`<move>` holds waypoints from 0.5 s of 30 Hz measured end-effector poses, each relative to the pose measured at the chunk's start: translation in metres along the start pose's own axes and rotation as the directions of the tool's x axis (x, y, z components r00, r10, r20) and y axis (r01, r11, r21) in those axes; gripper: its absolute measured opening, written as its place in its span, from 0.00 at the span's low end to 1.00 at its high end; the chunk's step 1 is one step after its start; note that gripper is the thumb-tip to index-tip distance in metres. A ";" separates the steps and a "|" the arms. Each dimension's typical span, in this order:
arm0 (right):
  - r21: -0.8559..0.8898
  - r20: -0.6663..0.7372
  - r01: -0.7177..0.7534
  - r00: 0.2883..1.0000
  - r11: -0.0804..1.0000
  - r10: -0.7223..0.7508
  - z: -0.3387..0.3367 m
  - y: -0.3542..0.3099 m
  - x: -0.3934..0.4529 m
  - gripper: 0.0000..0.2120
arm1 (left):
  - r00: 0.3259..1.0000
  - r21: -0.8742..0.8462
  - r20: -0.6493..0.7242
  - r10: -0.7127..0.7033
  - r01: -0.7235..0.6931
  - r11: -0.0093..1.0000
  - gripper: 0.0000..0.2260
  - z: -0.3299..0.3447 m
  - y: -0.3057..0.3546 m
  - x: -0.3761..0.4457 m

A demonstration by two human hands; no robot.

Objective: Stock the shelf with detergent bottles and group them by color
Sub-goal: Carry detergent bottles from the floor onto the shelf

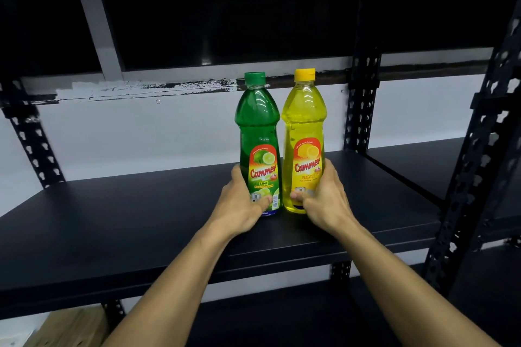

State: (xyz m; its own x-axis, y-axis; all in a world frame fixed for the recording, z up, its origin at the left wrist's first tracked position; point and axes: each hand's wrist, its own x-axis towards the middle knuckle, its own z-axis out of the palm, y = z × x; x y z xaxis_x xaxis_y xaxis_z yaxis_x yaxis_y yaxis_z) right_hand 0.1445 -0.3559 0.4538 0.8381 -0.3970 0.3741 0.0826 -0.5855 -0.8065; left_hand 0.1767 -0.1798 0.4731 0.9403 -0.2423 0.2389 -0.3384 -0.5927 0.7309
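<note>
Green and yellow stand side by side, touching, upright on the black shelf (141, 220). Our left hand (242, 205) wraps the green bottle (258, 132) low on its body; our right hand (324, 200) wraps the yellow bottle (304, 127) the same way. We judge both are just being set down, so we should part them, leaving each colour room for its own group, and release only once the bases sit flat.

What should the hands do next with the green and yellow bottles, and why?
Probably slide them apart. The left hand holds the green bottle and the right hand holds the yellow bottle, standing side by side on the shelf. Each color needs its own spot.
</note>
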 end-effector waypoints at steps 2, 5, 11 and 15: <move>-0.013 -0.011 -0.028 1.000 1.000 0.028 -0.005 0.006 0.014 0.37 | 1.000 0.002 0.017 0.005 -0.005 1.000 0.30 0.010 0.005 0.015; -0.041 -0.011 -0.070 0.998 0.997 0.069 -0.015 0.018 0.040 0.39 | 0.999 0.005 0.036 0.037 -0.037 0.999 0.30 0.030 0.013 0.039; -0.052 -0.029 -0.110 0.994 0.993 0.109 -0.030 0.053 0.099 0.41 | 0.997 0.012 0.057 0.051 -0.052 0.999 0.31 0.072 0.031 0.094; -0.059 -0.035 -0.122 0.992 0.991 0.120 -0.037 0.072 0.138 0.37 | 0.997 0.027 0.053 0.064 -0.066 0.997 0.31 0.100 0.038 0.132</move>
State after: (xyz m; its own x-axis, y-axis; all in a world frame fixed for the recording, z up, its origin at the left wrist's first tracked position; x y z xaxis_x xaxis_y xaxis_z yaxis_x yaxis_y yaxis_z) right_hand 0.2460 -0.4791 0.4646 0.8228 -0.4888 0.2901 -0.0521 -0.5731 -0.8179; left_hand 0.2844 -0.3114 0.4689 0.9135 -0.3198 0.2514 -0.4003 -0.5963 0.6958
